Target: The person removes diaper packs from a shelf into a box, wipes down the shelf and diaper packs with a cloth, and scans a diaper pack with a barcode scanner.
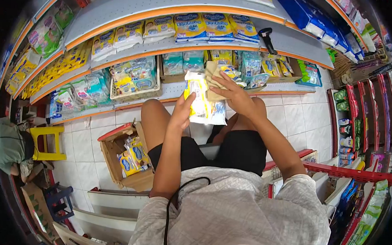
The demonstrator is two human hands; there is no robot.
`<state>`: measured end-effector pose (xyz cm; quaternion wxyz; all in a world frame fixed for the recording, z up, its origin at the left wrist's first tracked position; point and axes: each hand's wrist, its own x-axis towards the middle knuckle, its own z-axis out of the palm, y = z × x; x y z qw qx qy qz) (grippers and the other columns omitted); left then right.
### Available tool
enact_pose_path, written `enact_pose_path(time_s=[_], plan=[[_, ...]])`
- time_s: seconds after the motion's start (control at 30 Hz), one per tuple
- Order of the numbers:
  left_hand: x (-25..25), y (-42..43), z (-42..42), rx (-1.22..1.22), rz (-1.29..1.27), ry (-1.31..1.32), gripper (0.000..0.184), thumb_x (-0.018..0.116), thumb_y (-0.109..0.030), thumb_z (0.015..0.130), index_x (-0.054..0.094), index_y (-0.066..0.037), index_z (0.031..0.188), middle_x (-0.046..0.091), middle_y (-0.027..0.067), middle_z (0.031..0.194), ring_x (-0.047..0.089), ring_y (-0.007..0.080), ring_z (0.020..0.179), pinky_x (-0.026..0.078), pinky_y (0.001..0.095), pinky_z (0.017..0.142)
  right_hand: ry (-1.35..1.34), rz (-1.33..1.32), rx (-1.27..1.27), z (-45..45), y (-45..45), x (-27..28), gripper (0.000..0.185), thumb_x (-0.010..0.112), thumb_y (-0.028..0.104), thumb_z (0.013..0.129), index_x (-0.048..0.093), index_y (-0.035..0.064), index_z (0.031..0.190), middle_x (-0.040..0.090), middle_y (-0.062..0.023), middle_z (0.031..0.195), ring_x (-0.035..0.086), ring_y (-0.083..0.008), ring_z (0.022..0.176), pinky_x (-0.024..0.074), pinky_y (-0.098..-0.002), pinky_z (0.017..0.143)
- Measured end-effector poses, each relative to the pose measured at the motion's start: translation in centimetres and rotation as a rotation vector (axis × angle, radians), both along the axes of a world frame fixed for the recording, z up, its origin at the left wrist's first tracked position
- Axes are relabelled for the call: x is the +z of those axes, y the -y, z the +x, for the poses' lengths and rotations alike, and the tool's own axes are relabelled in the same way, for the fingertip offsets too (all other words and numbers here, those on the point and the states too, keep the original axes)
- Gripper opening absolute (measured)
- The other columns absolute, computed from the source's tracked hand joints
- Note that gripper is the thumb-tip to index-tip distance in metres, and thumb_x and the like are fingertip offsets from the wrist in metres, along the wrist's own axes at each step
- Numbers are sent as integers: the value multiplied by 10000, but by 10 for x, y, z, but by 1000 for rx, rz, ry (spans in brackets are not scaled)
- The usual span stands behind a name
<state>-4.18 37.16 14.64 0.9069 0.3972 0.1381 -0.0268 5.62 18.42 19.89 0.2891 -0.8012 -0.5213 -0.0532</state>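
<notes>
In front of the shelves, my left hand (pixel 182 110) grips the left edge of a white and yellow diaper pack (pixel 198 106), thumb on its front. The pack is tilted up above my knees, its print partly washed out by glare. My right hand (pixel 235 94) presses a folded beige cloth (pixel 212 72) against the pack's upper right side, fingers closed over the cloth. By my left leg stands an open cardboard box (pixel 136 181) with several yellow and blue diaper packs (pixel 132 157) in it.
Diaper packs (pixel 191 27) line the shelf ahead, with a black handheld scanner (pixel 266 40) at its edge. Below stands a white basket (pixel 135 94) of packs. A yellow stool (pixel 48 143) and another person (pixel 9 141) are at left. Red-edged shelves (pixel 358 117) stand at right.
</notes>
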Motion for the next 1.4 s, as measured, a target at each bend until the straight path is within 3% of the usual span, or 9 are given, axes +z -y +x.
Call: enact_pose_path(time_s=[0.13, 0.2, 0.43, 0.67, 0.73, 0.8, 1.07, 1.27, 1.4], plan=[[-5, -14, -1, 26, -160, 26, 372, 515, -179, 893, 423, -11, 1212, 546, 98, 1131, 560, 193, 995, 476, 311, 824, -468, 134, -412, 22, 28, -71, 445, 437, -96, 757, 556, 66, 1155, 516, -137, 1215, 491, -305, 1129, 413, -341, 932], [-4, -13, -2, 101, -172, 40, 365, 507, -172, 896, 417, -13, 1212, 546, 104, 1132, 576, 197, 964, 488, 312, 807, -1355, 561, -558, 7, 23, -73, 342, 454, -19, 834, 497, 0, 1173, 562, -136, 1118, 567, -245, 1009, 455, -312, 872], [-2, -13, -5, -92, -95, 57, 538, 614, 93, 737, 393, -20, 1215, 539, 114, 1153, 550, 218, 1034, 479, 342, 848, -2147, 981, -159, -38, 1, -32, 421, 550, 152, 871, 405, 20, 1243, 541, -104, 1162, 558, -196, 1026, 480, -324, 849], [-14, -32, 0, -91, 227, 21, 616, 610, 28, 770, 322, -65, 1306, 445, 117, 1230, 491, 209, 1089, 439, 318, 882, -1574, 788, -287, -44, -6, -6, 386, 594, 32, 811, 471, -13, 1175, 572, -108, 1089, 581, -171, 955, 466, -287, 830], [-15, -29, 4, 210, 687, -186, 564, 583, -50, 822, 296, -64, 1308, 438, 133, 1210, 503, 218, 1061, 429, 303, 875, -1405, 761, -340, -43, -6, -6, 410, 623, 39, 778, 475, -13, 1157, 580, -115, 1058, 580, -208, 950, 457, -303, 826], [13, -5, 1, 256, 673, -87, 518, 557, -152, 866, 301, -83, 1312, 431, 137, 1223, 504, 220, 1058, 433, 306, 854, -603, 378, -613, -47, -8, 2, 473, 658, 72, 749, 460, -10, 1171, 590, -119, 1040, 579, -222, 959, 445, -321, 844], [39, 28, 22, 123, -262, 45, 494, 465, -378, 909, 358, -67, 1278, 470, 95, 1238, 490, 203, 1102, 406, 334, 912, -104, 220, -328, -83, -29, 11, 375, 632, -4, 688, 531, -25, 1048, 386, -172, 1312, 391, -355, 1201, 349, -374, 978], [30, 2, 20, 190, -351, 22, 583, 387, -512, 893, 365, -83, 1286, 459, 69, 1275, 478, 224, 1128, 374, 382, 957, -261, 136, -205, -94, 1, -8, 324, 500, -107, 678, 584, 2, 971, 519, -114, 1200, 458, -298, 1158, 382, -363, 959], [17, -21, 21, 202, -297, 43, 536, 406, -463, 905, 383, -72, 1270, 472, 71, 1262, 475, 219, 1137, 378, 381, 957, -1499, 740, -498, -83, 21, -25, 289, 500, 43, 830, 516, 28, 1118, 566, -89, 1116, 566, -223, 996, 450, -332, 866]])
